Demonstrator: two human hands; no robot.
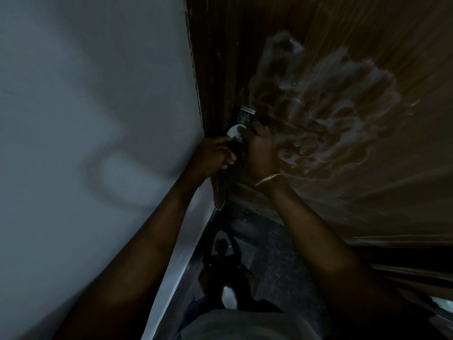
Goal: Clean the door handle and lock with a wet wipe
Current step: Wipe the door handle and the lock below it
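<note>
A metal lock plate (247,116) sits on the edge of the brown wooden door (367,57). Just below it a white wet wipe (234,132) is pressed against the handle area. My left hand (212,155) is closed around the dark handle, which is mostly hidden in my grip. My right hand (261,148), with a thin gold bracelet on the wrist, is closed by the plate with the wipe at its fingertips. The scene is dim and blurred, so which fingers pinch the wipe is unclear.
A pale wall (98,106) fills the left side, meeting the dark door frame (215,57). A large whitish wet smear (331,114) covers the door to the right of the lock. Below is a dark glossy floor (245,253) showing my reflection.
</note>
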